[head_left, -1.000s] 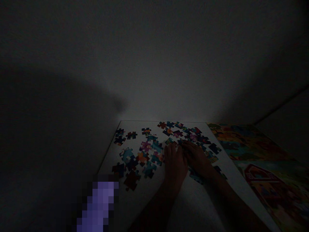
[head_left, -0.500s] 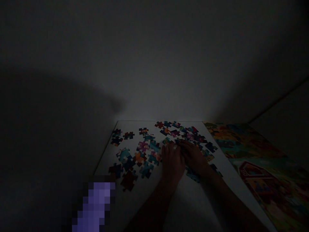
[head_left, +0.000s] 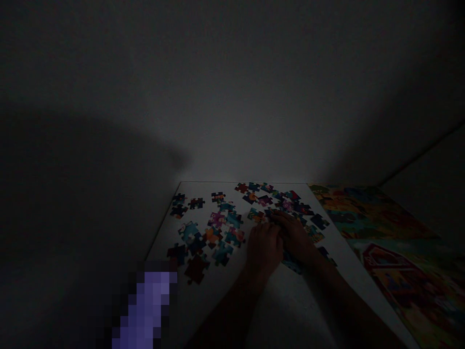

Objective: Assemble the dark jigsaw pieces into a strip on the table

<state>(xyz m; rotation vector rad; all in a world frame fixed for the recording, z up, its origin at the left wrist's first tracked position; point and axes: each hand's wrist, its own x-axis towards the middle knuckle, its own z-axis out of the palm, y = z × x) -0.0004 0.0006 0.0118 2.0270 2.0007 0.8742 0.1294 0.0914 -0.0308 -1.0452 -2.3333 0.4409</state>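
My left hand [head_left: 264, 246] rests low over the white tabletop, its fingers curled inward; whatever they hold is hidden. Against it lies my right hand [head_left: 295, 233], with fingers closed at a dark puzzle piece [head_left: 269, 213]. Just beyond the left knuckles is a teal and orange puzzle piece [head_left: 255, 215], apart from the fingers. A cluster of joined or overlapping puzzle pieces [head_left: 286, 205] spreads behind the right hand. Beneath the right wrist, a teal piece [head_left: 291, 264] is partly covered. The light is very dim, so fine contact is unclear.
Several loose puzzle pieces [head_left: 212, 236] lie scattered on the left half of the white table [head_left: 225, 291]. Colourful picture sheets [head_left: 395, 271] run along the right side. A pale wall [head_left: 247, 121] stands behind. A pixelated purple patch [head_left: 145, 310] covers the lower left.
My left fingers have drawn back and curled, uncovering more of the teal and orange piece. My right hand stays nearly where it was. The whole view has shifted slightly.
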